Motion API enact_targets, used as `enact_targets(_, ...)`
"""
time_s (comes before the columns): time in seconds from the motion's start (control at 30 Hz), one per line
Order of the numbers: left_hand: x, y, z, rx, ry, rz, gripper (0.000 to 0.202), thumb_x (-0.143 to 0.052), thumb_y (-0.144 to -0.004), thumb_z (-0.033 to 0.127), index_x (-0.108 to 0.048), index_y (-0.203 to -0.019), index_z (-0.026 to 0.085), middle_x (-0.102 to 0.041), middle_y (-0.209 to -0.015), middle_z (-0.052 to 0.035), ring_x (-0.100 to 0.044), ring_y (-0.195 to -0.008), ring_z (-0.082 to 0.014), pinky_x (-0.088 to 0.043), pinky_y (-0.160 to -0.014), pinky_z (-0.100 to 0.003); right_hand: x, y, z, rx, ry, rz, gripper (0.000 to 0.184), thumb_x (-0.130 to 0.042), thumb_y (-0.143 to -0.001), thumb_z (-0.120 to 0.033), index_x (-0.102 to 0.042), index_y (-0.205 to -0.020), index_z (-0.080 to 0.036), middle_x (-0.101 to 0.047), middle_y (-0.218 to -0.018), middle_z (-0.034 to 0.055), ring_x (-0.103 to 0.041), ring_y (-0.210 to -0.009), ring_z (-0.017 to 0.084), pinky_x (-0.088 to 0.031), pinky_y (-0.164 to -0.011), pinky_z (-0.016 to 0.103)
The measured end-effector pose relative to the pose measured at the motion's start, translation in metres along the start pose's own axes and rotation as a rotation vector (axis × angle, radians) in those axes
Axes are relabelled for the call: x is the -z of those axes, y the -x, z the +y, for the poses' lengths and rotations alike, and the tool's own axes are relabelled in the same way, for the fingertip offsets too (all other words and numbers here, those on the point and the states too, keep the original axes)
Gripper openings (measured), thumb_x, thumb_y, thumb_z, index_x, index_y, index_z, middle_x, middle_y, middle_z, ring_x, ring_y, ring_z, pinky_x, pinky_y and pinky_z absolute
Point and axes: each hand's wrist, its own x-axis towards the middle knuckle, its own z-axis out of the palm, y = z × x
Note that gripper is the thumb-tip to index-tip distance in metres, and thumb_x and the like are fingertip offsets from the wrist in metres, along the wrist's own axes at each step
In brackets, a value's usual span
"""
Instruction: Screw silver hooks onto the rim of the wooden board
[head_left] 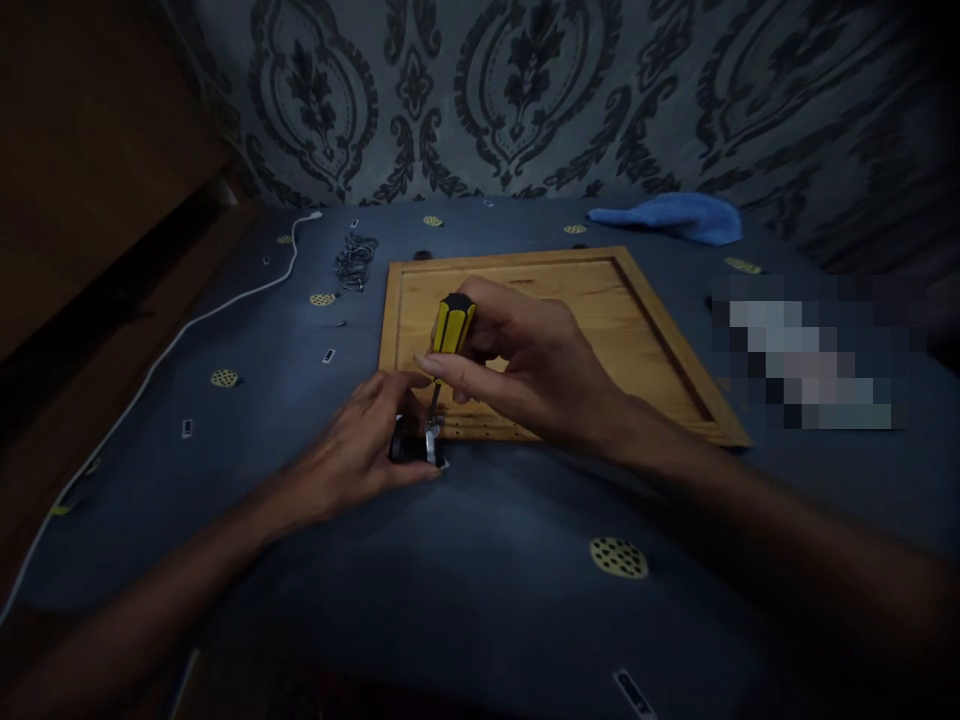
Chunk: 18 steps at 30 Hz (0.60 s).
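Note:
A yellow-and-black screwdriver (453,325) stands nearly upright in my right hand (536,365), its handle pinched between thumb and fingers. Its shaft points down to a shiny metal bracket (432,440) at the near left corner of a framed wooden panel (570,300). The bracket belongs to a small black part (407,447), which looks like a caster wheel. My left hand (364,440) grips this part from the left, thumb below and fingers above. The screwdriver tip meets the bracket, but any screw there is too small to make out.
A tangle of dark metal pieces (355,262) lies left of the panel, with one small loose piece (340,323) nearby. A white cable (225,300) runs along the left side. At the back right lies a blue cloth (679,217); a blurred-out object (810,350) is at right.

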Motion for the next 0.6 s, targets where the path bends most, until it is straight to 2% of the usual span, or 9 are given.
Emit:
enact_targets(0.17, 0.002, -0.001, 0.003, 0.008, 0.003, -0.004, 0.052, -0.079, -0.084, 0.04, -0.05, -0.124, 0.026, -0.066, -0.112, -0.0061, -0.064, -0.106, -0.0304, -0.054, -0.092, -0.05, 0.017, -0.005, -0.005, 0.029, 0.026, -0.155, 0.018, -0.073, -0.095, -0.038, -0.063, -0.097, -0.023, -0.06, -0.079, -0.0019, -0.056, -0.066, 0.014, -0.045, -0.057, 0.029)
enact_targets(0.27, 0.002, -0.001, 0.005, -0.009, 0.01, -0.002, 0.049, -0.08, -0.083, 0.037, -0.048, -0.119, 0.026, -0.066, -0.109, -0.005, -0.064, -0.106, -0.0297, -0.054, -0.092, -0.049, 0.023, -0.006, -0.008, 0.06, 0.036, -0.238, 0.012, -0.072, -0.096, -0.032, -0.065, -0.098, -0.022, -0.066, -0.087, 0.0004, -0.06, -0.069, 0.014, -0.047, -0.06, 0.028)
enact_targets(0.37, 0.002, -0.001, 0.006, -0.011, 0.012, 0.002, 0.047, -0.081, -0.083, 0.035, -0.048, -0.116, 0.027, -0.067, -0.108, -0.0035, -0.065, -0.107, -0.0297, -0.054, -0.093, -0.049, 0.023, -0.005, -0.009, 0.071, 0.049, -0.236, 0.012, -0.071, -0.096, -0.032, -0.064, -0.096, -0.022, -0.068, -0.087, 0.0016, -0.062, -0.07, 0.016, -0.048, -0.061, 0.03)
enact_targets(0.6, 0.002, -0.002, 0.007, -0.002, 0.009, -0.001, 0.044, -0.078, -0.082, 0.031, -0.048, -0.113, 0.027, -0.066, -0.111, -0.0036, -0.064, -0.11, -0.0301, -0.056, -0.091, -0.047, 0.013, -0.004, -0.009, 0.167, 0.099, -0.181, 0.023, -0.069, -0.098, -0.03, -0.051, -0.085, -0.023, -0.061, -0.073, -0.0028, -0.059, -0.064, 0.014, -0.041, -0.057, 0.028)
